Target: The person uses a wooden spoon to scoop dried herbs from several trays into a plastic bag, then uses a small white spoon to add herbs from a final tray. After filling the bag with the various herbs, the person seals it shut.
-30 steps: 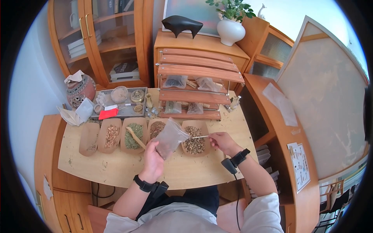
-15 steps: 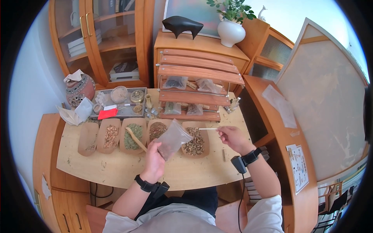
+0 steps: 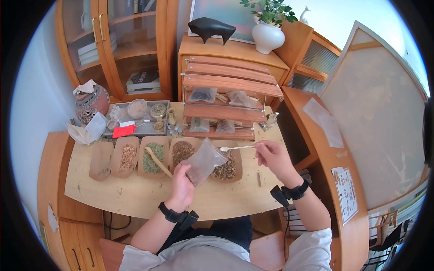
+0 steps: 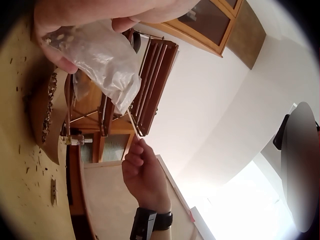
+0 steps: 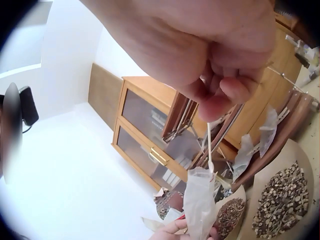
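Head view: near the middle of the frame, the clear bag (image 3: 202,165) is raised above the table (image 3: 135,198), its lower part pinched in the left grip (image 3: 181,187). Right of it, the right grip (image 3: 272,158) pinches the handle of a small white spoon (image 3: 242,147), whose bowl lies close by the bag's upper edge; whether it carries anything is too small to tell. Good handling, I judge, calls for a steady bag with its mouth held wide, and a level spoon tipped only once its bowl is well inside.
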### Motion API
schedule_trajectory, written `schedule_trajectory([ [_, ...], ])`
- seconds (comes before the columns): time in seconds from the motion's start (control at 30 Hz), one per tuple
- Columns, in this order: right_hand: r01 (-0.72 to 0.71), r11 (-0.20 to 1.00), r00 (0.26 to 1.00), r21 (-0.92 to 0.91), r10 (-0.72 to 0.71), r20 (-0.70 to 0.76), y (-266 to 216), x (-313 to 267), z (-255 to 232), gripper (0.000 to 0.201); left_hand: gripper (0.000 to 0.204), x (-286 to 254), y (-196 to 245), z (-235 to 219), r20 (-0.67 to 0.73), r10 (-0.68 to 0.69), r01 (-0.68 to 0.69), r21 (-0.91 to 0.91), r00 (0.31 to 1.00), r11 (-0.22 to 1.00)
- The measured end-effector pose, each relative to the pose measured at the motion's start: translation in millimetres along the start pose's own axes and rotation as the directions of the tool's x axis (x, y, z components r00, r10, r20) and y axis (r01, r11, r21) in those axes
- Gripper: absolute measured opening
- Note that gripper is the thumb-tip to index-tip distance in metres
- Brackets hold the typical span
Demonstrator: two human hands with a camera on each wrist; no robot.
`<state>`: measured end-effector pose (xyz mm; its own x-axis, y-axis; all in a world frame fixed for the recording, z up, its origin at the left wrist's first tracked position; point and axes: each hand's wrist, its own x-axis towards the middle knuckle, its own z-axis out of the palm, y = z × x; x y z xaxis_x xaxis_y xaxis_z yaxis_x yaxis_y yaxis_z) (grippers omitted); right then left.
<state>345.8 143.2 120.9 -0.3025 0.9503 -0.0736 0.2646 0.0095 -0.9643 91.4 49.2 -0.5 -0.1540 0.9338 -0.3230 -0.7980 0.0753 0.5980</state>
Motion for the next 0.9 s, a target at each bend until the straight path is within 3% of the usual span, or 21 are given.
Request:
schedule_trajectory([
  [0.03,-0.019,1.000,0.999,0.020,0.020,-0.037,3.4,-1.4,-5.8,0.021,0.026,-0.1,0.6,-1.3,0.002,0.000,0.000,-0.003,1.000,1.000],
  [0.13,-0.024,0.989,0.994,-0.149,0.008,-0.105,49.2,8.8,-22.8,0.023,0.023,-0.6,2.9,-1.8,0.006,0.020,-0.020,-0.020,1.000,1.000],
  [0.17,-0.011,0.974,0.994,-0.225,-0.014,-0.110,58.9,7.5,-24.7,0.023,0.023,-1.2,3.9,-1.2,-0.003,0.016,-0.016,-0.018,1.000,1.000],
  [0.3,-0.048,0.968,0.997,-0.248,0.030,-0.077,94.2,11.1,-16.3,0.024,0.021,-1.4,3.7,-1.9,-0.023,0.008,-0.009,-0.012,1.000,1.000],
  [0.5,-0.307,0.949,0.949,0.074,0.300,0.098,105.0,24.7,5.4,0.021,0.023,-2.3,4.7,-2.7,-0.029,0.002,-0.002,0.001,1.000,1.000],
  [0.63,-0.355,0.931,0.929,0.086,0.341,0.143,107.8,30.0,10.3,0.021,0.027,-5.3,8.9,-1.5,-0.039,-0.004,0.005,0.016,0.999,1.000],
  [0.73,-0.387,0.914,0.916,0.126,0.364,0.171,112.8,32.7,10.7,0.020,0.043,-4.9,9.8,-5.3,-0.017,0.001,0.000,0.062,1.000,0.998],
  [0.9,-0.428,0.865,0.899,0.262,0.378,0.221,116.7,33.4,7.9,0.019,0.034,-2.6,9.9,-7.2,-0.015,0.018,-0.018,0.029,1.000,0.999],
])
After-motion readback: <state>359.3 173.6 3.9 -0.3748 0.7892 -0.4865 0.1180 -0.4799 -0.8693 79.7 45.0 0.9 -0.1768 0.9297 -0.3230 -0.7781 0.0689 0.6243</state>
